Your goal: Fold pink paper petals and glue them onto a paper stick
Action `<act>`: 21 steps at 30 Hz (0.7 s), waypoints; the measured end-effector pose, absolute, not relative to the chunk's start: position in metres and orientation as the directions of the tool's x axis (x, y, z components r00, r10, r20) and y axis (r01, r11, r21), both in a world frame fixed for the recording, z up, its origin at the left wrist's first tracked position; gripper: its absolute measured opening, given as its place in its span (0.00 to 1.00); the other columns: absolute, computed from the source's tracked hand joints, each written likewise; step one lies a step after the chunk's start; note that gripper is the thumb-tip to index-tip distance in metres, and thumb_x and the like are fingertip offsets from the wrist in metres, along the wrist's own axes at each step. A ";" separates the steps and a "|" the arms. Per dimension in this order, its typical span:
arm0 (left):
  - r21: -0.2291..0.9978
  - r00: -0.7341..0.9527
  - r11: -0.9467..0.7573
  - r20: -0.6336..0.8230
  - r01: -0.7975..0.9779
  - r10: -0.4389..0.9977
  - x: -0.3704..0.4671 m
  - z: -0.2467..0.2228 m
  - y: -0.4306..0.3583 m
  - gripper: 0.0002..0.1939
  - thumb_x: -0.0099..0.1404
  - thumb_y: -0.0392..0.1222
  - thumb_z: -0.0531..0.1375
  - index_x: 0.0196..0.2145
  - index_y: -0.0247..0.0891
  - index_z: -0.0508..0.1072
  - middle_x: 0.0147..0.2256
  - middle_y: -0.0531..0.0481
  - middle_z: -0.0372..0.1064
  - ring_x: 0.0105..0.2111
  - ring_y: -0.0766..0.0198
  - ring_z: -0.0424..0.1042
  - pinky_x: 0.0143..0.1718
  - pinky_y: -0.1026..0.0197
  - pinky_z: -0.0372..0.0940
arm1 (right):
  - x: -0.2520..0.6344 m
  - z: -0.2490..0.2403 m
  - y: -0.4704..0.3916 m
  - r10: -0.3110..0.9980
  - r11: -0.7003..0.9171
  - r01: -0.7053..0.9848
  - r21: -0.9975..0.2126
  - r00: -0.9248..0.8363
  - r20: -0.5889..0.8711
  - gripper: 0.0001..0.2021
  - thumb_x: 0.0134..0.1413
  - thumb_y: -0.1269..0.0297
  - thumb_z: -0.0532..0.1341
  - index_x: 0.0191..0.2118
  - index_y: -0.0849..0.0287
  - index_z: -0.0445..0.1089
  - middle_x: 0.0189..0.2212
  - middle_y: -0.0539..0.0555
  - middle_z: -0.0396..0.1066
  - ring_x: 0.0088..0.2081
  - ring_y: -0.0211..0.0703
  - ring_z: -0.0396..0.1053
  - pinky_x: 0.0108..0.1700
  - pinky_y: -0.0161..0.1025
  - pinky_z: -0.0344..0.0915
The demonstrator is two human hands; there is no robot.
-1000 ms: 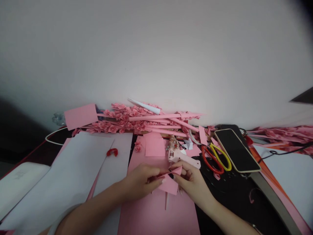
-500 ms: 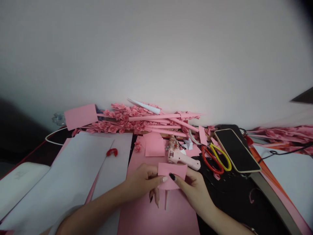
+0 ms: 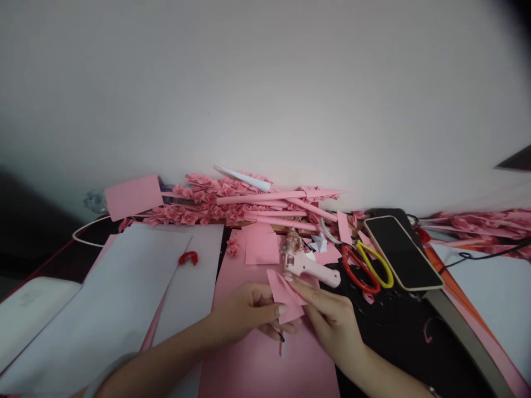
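A small pink paper piece (image 3: 286, 301), partly folded over along a diagonal, is held between both hands above a large pink sheet (image 3: 271, 370). My left hand (image 3: 246, 309) pinches its left side, thumb on top and fingers underneath. At its upper right edge, my right hand (image 3: 329, 312) grips the folded flap with thumb and fingers. Just beyond the hands lies a pale pink glue gun (image 3: 313, 269). Behind them rest more pink paper pieces (image 3: 262, 249) and a small pink paper rose (image 3: 233, 247). A thin pink strip (image 3: 281, 347) shows below the held paper.
Scissors with red and yellow handles (image 3: 360, 271) and a phone (image 3: 402, 254) lie to the right. White sheets (image 3: 103, 298) cover the left side. Pink paper flowers and rolled stems (image 3: 265, 198) are piled along the wall, with a white paper cone (image 3: 244, 178) on top.
The pink paper piece has turned from lying flat and level to tilted, with a flap folded over. My right hand has shifted to its upper edge, and the left fingers have spread beneath it.
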State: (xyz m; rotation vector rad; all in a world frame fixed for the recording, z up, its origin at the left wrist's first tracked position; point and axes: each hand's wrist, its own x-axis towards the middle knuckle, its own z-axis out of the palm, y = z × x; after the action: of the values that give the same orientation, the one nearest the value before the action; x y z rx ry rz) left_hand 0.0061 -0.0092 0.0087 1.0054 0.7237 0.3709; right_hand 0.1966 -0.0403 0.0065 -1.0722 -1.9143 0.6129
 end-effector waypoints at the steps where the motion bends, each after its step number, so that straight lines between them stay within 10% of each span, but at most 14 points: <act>1: 0.862 0.704 0.506 -0.383 0.039 0.598 0.006 0.009 -0.009 0.17 0.54 0.51 0.63 0.35 0.34 0.75 0.31 0.45 0.76 0.33 0.59 0.75 0.34 0.61 0.69 | 0.197 0.007 -0.040 0.840 0.543 0.456 -0.705 -0.306 0.448 0.22 0.57 0.77 0.51 0.55 0.52 0.65 0.48 0.55 0.71 0.49 0.46 0.70 0.51 0.45 0.68; 21: 0.829 0.742 0.558 -0.357 -0.029 0.567 0.001 0.022 -0.004 0.10 0.55 0.41 0.61 0.36 0.39 0.76 0.32 0.53 0.74 0.39 0.60 0.73 0.38 0.62 0.67 | 0.201 0.017 -0.036 0.664 0.748 0.509 -0.427 -0.598 0.449 0.31 0.46 0.81 0.49 0.59 0.63 0.58 0.57 0.60 0.61 0.58 0.47 0.59 0.58 0.48 0.59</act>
State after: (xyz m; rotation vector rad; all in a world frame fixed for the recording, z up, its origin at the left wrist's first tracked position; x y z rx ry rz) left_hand 0.0014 -0.0038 0.0224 0.9218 0.6595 0.3831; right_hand 0.2014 -0.0356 0.0175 -0.8784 -2.3463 0.3406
